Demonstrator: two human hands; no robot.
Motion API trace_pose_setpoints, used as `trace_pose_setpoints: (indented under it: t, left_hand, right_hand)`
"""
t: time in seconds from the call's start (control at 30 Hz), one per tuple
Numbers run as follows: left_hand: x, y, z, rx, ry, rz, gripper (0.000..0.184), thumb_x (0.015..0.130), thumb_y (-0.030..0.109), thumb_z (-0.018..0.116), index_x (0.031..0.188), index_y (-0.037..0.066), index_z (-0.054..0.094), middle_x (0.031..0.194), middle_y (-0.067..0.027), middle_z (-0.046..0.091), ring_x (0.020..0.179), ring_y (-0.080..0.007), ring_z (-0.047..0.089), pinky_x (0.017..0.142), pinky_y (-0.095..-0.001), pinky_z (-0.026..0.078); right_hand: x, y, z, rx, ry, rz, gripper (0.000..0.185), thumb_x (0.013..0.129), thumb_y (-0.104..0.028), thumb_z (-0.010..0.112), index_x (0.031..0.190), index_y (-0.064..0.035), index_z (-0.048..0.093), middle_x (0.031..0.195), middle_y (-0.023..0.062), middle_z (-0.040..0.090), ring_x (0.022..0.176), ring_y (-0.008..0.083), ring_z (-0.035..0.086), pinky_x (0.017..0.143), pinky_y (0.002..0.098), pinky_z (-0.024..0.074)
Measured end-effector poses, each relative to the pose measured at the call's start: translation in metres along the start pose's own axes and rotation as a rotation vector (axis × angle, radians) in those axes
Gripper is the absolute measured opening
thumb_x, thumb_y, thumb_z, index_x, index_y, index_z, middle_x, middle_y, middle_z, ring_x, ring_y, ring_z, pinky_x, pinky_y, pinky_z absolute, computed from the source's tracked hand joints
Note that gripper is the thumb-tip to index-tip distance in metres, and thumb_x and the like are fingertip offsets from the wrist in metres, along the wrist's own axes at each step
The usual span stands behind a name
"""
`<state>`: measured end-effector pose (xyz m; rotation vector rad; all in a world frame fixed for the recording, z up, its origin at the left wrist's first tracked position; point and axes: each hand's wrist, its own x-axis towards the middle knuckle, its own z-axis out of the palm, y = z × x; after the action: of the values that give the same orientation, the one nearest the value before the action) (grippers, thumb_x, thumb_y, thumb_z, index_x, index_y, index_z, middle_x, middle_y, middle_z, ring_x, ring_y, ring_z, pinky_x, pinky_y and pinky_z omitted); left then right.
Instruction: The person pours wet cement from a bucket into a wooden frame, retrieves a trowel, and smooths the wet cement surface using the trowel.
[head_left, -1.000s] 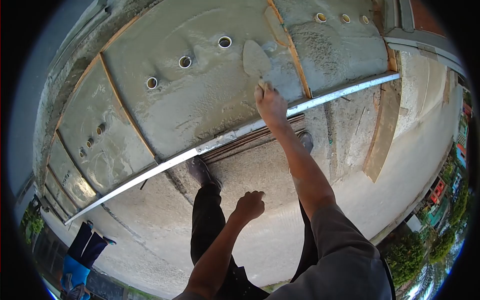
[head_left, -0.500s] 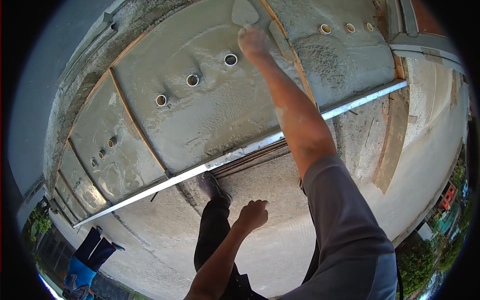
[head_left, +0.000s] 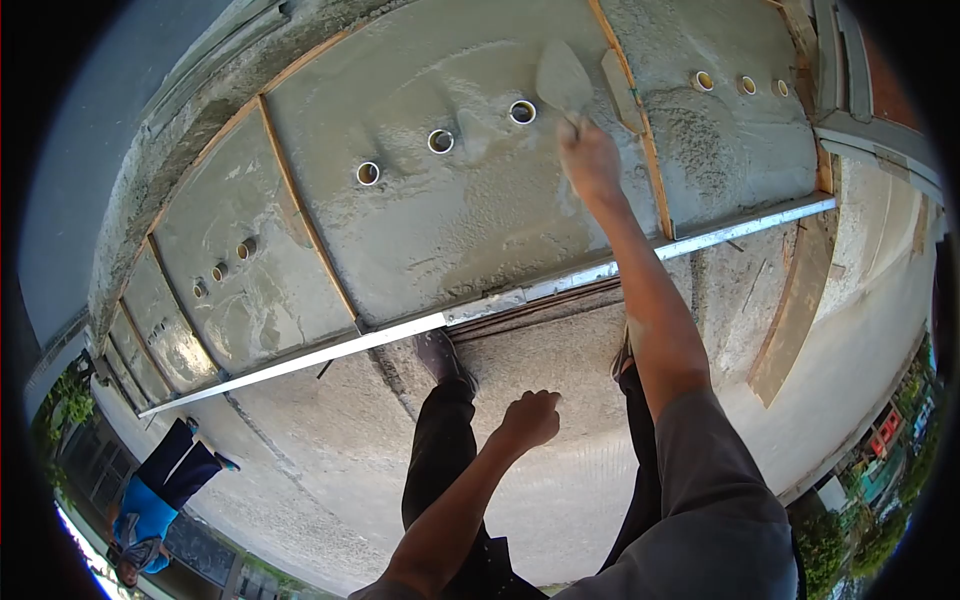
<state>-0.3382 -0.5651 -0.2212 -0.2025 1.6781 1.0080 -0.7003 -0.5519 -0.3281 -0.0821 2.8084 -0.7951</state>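
My right hand (head_left: 589, 158) is closed around the handle of a trowel (head_left: 563, 76), its blade coated in grey cement. The blade lies on or just over the wet concrete (head_left: 450, 215), beside the nearest white pipe end (head_left: 522, 111). Two more pipe ends, one in the middle (head_left: 441, 141) and one to the left (head_left: 368, 173), stick up through the same panel. My left hand (head_left: 530, 420) hangs low in front of my body with its fingers curled, and nothing shows in it. A small flat board (head_left: 622, 92) rests on the concrete right of the trowel.
Wooden strips (head_left: 305, 215) divide the concrete into panels. A long metal edge bar (head_left: 390, 335) runs along the front, by my shoe (head_left: 445, 357). Thin rods lie behind it. A plank (head_left: 795, 310) lies at right. Another person (head_left: 150, 510) stands at lower left.
My right hand has drawn the trowel nearer to me over the concrete, down beside the pipe end. The whole view has shifted. My left hand stays curled.
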Motion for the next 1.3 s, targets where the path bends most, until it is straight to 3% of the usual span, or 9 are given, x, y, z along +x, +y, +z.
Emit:
trace_pose_setpoints:
  t: [0.1, 0.2, 0.3, 0.4, 0.53, 0.67, 1.0, 1.17, 1.3]
  left_hand:
    - [0.003, -0.012, 0.009, -0.045, 0.076, 0.068, 0.037, 0.088, 0.011, 0.052, 0.12, 0.0, 0.065, 0.115, -0.024, 0.067, 0.111, -0.0423, 0.062, 0.093, -0.053, 0.051]
    - [-0.001, -0.007, -0.003, -0.001, 0.028, 0.038, 0.039, 0.091, 0.009, 0.051, 0.126, 0.0, 0.063, 0.119, -0.0245, 0.067, 0.116, -0.0394, 0.062, 0.098, -0.0482, 0.051]
    - [-0.002, -0.009, -0.008, -0.047, 0.024, 0.026, 0.038, 0.09, 0.009, 0.051, 0.125, 0.0, 0.064, 0.118, -0.0247, 0.067, 0.116, -0.0395, 0.061, 0.098, -0.048, 0.051]
    - [-0.004, -0.011, -0.01, -0.046, 0.075, 0.057, 0.038, 0.091, 0.009, 0.051, 0.125, 0.001, 0.064, 0.118, -0.0247, 0.068, 0.115, -0.0398, 0.062, 0.098, -0.0483, 0.051]
    - [-0.005, -0.009, -0.013, -0.045, 0.044, 0.055, 0.038, 0.089, 0.009, 0.051, 0.124, 0.002, 0.065, 0.117, -0.0248, 0.068, 0.114, -0.0401, 0.063, 0.098, -0.0478, 0.051]
    - [0.0, -0.011, -0.022, -0.052, 0.045, 0.064, 0.04, 0.088, 0.007, 0.05, 0.124, 0.003, 0.066, 0.118, -0.0254, 0.067, 0.112, -0.0412, 0.063, 0.098, -0.0475, 0.051]
    - [0.004, -0.007, -0.021, -0.076, 0.031, 0.037, 0.04, 0.086, 0.009, 0.052, 0.124, 0.004, 0.066, 0.117, -0.0247, 0.067, 0.113, -0.0422, 0.062, 0.097, -0.0492, 0.051]
    - [0.006, -0.008, -0.015, -0.086, 0.018, 0.017, 0.038, 0.086, 0.01, 0.053, 0.121, 0.005, 0.067, 0.118, -0.0232, 0.067, 0.113, -0.0422, 0.062, 0.098, -0.0502, 0.05]
    - [0.012, -0.007, -0.005, -0.036, 0.009, 0.031, 0.04, 0.087, 0.009, 0.05, 0.123, 0.006, 0.067, 0.118, -0.0263, 0.067, 0.114, -0.0412, 0.062, 0.099, -0.047, 0.049]
  right_hand:
    - [0.041, -0.066, 0.043, 0.103, -0.075, -0.067, 0.04, 0.094, -0.04, 0.051, 0.112, -0.0102, 0.071, 0.101, 0.0232, 0.071, 0.099, 0.0422, 0.068, 0.088, 0.0525, 0.0529]
    - [0.05, -0.118, 0.084, 0.03, -0.23, -0.239, 0.041, 0.095, -0.037, 0.049, 0.116, -0.0104, 0.071, 0.109, 0.0216, 0.071, 0.104, 0.0398, 0.068, 0.092, 0.0497, 0.0532]
    - [0.05, -0.124, 0.102, -0.259, -0.289, -0.491, 0.027, 0.092, -0.025, 0.055, 0.094, -0.0091, 0.077, 0.101, 0.0147, 0.075, 0.097, 0.0313, 0.073, 0.082, 0.0467, 0.0572]
    - [0.072, -0.099, 0.082, -0.22, -0.33, -0.246, 0.036, 0.093, -0.03, 0.049, 0.115, -0.0148, 0.072, 0.107, 0.0213, 0.072, 0.104, 0.0394, 0.069, 0.091, 0.0503, 0.0534]
    - [0.067, -0.046, 0.027, -0.171, -0.163, 0.005, 0.037, 0.094, -0.034, 0.048, 0.117, -0.0158, 0.071, 0.108, 0.0227, 0.071, 0.103, 0.043, 0.067, 0.092, 0.0533, 0.0521]
    - [0.02, -0.005, -0.002, -0.201, -0.077, 0.108, 0.039, 0.095, -0.036, 0.05, 0.11, -0.0067, 0.071, 0.104, 0.0235, 0.072, 0.101, 0.0414, 0.068, 0.091, 0.0517, 0.0533]
    - [0.101, -0.011, 0.026, -0.013, 0.05, 0.072, 0.046, 0.095, -0.041, 0.047, 0.103, -0.0031, 0.072, 0.103, 0.0299, 0.068, 0.098, 0.0474, 0.066, 0.089, 0.055, 0.0522]
    - [-0.049, 0.047, -0.024, -0.115, -0.195, 0.233, 0.038, 0.1, -0.037, 0.048, 0.103, -0.0038, 0.066, 0.093, 0.0257, 0.071, 0.09, 0.0437, 0.069, 0.082, 0.0551, 0.0544]
    - [-0.13, 0.109, -0.074, -0.174, -0.231, 0.092, 0.033, 0.099, -0.035, 0.05, 0.103, -0.0044, 0.063, 0.078, 0.024, 0.07, 0.075, 0.0448, 0.069, 0.069, 0.0533, 0.0564]
